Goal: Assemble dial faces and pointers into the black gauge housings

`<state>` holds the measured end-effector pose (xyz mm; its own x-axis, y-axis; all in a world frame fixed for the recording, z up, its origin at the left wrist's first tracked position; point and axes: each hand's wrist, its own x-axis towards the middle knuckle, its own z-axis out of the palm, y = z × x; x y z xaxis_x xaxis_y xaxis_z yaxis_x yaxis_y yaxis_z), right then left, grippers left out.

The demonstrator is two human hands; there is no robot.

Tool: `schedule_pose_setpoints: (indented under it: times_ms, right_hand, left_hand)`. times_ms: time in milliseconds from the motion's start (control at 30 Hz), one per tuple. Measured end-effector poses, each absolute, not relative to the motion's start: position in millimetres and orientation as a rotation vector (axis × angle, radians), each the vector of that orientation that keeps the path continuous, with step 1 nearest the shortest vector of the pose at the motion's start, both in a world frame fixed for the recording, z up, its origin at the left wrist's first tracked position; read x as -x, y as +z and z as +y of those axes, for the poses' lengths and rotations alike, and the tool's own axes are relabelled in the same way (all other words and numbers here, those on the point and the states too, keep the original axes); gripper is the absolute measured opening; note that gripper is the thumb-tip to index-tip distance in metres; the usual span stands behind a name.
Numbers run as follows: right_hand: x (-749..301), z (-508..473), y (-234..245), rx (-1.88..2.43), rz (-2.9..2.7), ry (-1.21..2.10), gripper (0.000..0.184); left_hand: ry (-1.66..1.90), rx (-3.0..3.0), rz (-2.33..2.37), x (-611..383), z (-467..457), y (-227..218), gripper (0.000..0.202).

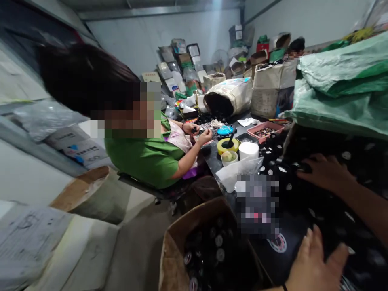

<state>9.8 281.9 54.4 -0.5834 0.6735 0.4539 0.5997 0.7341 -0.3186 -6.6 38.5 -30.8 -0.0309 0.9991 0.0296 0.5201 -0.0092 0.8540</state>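
Pale panelled walls [145, 44] enclose our workroom, and stacked cartons crowd its far end. We work at a black table [292, 232], where a heap of small black pieces [329, 210] lies at the right, many bearing a shiny pale oval. Our right hand [329, 171] reaches over the back of the heap with fingers bent; we cannot tell whether it pinches a piece. Our left hand [317, 260] is spread over the near side, thumb apart, with nothing visible in its grasp.

We judge each piece light and easy to lift with 2 fingertips. The dark parts could be soft or springy, though blur hides the weave, and the ovals look hard, smooth and perhaps slippery. We would take hold by the dark part, sparing the glossy face from scratches.

Around us, textures vary: crinkled green woven sheeting [342, 85] behind the heap, a limp clear bag [226, 176], a glossy yellow ring [222, 150], a matt white roll [248, 151] and a rigid pink tray [263, 140]. Below the table edge, a stiff brown carton [171, 246] contains dark pieces with round discs. Beside us, 1 co-worker in a green sleeve [166, 165] sits with both hands raised.
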Motion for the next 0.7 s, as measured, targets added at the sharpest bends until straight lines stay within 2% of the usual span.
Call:
schedule_pose_setpoints:
  times_ms: [100, 267, 333, 400, 533, 633, 700]
  right_hand:
    - [-22.3, 263.1, 62.4, 1.037, -2.503, 0.146, 0.031]
    - [-33.4, 265.8, 69.7, 1.179, -2.701, 0.185, 0.062]
    - [-47.2, 254.1, 81.6, 1.202, -2.682, 0.189, 0.068]
    - [-72.6, 218.8, 92.6, 1.131, -2.537, 0.194, 0.06]
    - [-144.8, 100.3, 81.8, 1.093, -2.091, 0.439, 0.023]
    - [-183.8, 28.5, 73.0, 1.24, -1.939, 0.799, 0.017]
    - [-196.5, 9.4, 87.5, 1.233, -1.809, 0.884, 0.019]
  left_hand:
    - [0.869, -1.88, 1.787, 4.6, 38.6, -16.9, 0.08]
    - [1.007, -1.803, 1.736, -6.7, 52.7, -30.9, 0.059]
    - [1.051, -1.798, 1.718, -6.5, 52.1, -36.6, 0.055]
    - [1.091, -1.798, 1.709, -2.2, 46.6, -38.9, 0.053]
    - [1.157, -1.764, 1.704, 9.5, 32.9, -38.4, 0.05]
    - [1.209, -1.738, 1.699, 13.6, 32.5, -33.7, 0.044]
    - [1.246, -1.738, 1.696, 13.1, 38.5, -27.8, 0.041]
